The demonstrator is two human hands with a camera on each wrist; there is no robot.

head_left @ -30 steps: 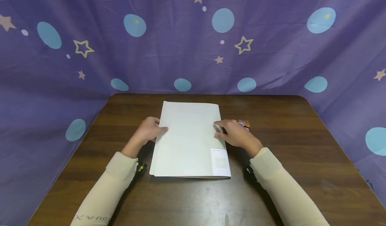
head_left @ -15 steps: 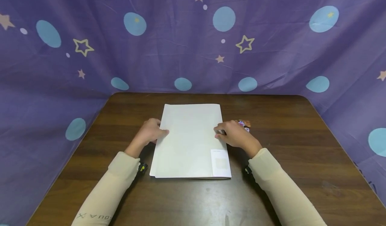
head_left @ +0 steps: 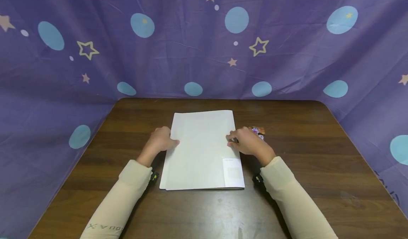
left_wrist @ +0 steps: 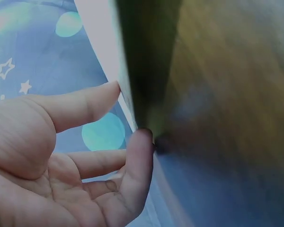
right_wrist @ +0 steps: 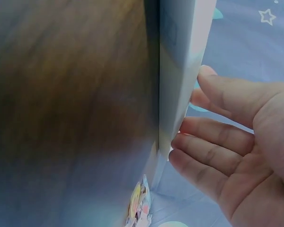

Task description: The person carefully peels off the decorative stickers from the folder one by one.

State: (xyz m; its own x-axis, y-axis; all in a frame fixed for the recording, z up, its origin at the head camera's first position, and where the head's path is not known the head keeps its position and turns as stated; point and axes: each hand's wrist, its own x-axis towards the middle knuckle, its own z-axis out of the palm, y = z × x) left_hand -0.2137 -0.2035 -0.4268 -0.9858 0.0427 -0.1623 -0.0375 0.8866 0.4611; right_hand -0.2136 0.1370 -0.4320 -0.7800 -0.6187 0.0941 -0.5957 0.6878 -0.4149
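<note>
A white folder [head_left: 200,146] lies flat on the brown table, with a small white rectangle bearing a pale square at its lower right corner. Its layers sit slightly offset along the left and bottom edges. My left hand [head_left: 160,139] pinches the left edge, thumb on top and a curled finger at the edge in the left wrist view. At the opposite edge, my right hand [head_left: 250,142] rests its thumb and fingertips against the folder. The right wrist view shows these fingers [right_wrist: 213,156] fairly straight, touching the side.
Beyond my right hand lies a small colourful printed item [head_left: 259,130], partly hidden, with a brown part. The wooden table [head_left: 318,154] reaches back to a purple curtain [head_left: 204,47] with stars and blue circles.
The folder's upper layer has slid a little towards me and to the right at its left side, with my left hand following. My right hand has barely moved.
</note>
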